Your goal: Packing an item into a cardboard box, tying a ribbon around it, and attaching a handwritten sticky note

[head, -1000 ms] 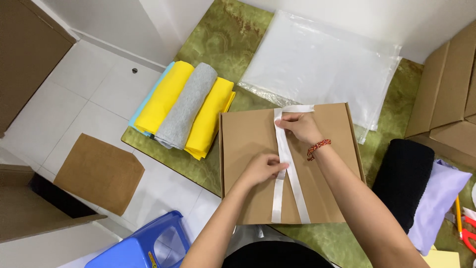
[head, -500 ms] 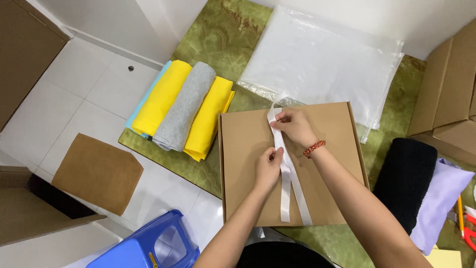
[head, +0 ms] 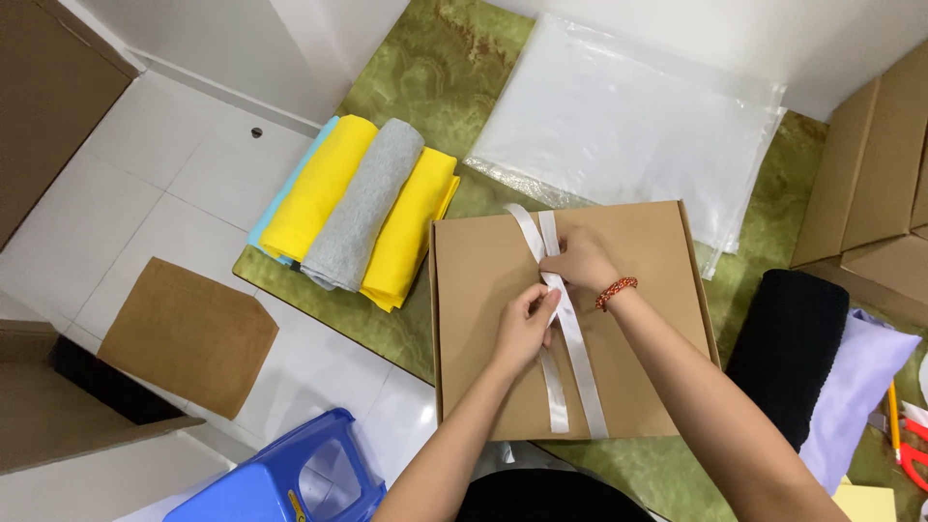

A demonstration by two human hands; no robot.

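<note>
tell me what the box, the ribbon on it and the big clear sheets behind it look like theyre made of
The box looks like plain brown cardboard: matte, with folded edges. The ribbon that both hands pinch seems to be white satin or a similar woven fabric, with a soft sheen and limp drape. The clear sheets appear to be thin glossy plastic, likely bags: translucent, wrinkled, catching glare.

On the green marbled table (head: 425, 68) lie rolled cloths: two yellow rolls (head: 319, 188) with a grey roll (head: 367, 203) between them, over a light blue one. A stack of clear plastic bags (head: 628, 116) lies farther back. A black cloth (head: 788, 348) and a lilac cloth (head: 855, 387) lie beside brown cartons (head: 875, 174). A blue stool (head: 290, 478) stands on the white floor tiles.
</note>
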